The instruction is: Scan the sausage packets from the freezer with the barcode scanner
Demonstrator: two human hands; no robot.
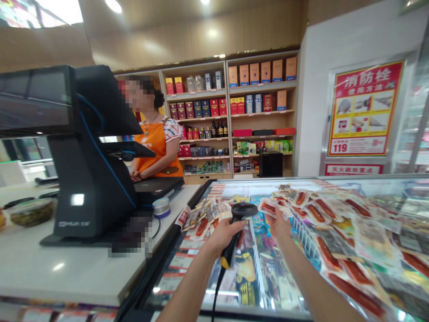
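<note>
My left hand point(224, 236) is wrapped round the handle of a black barcode scanner point(244, 209), whose cable hangs down toward me. My right hand point(279, 223) pinches a clear-wrapped packaged sausage point(268, 206), held just right of the scanner head and apart from it. Both hands are above the glass top of a freezer point(231, 295). Left of the scanner lies a small heap of food packets point(203, 219), some with red sausages. To the right spreads a larger pile of wrapped sausages point(317, 212) and other packets.
A black checkout terminal point(90, 188) stands on the white counter point(80, 273) at left, near a round tape-like roll point(161, 207). A person in an orange apron point(156, 145) stands behind it. Shelves point(228, 118) of boxes and bottles line the back.
</note>
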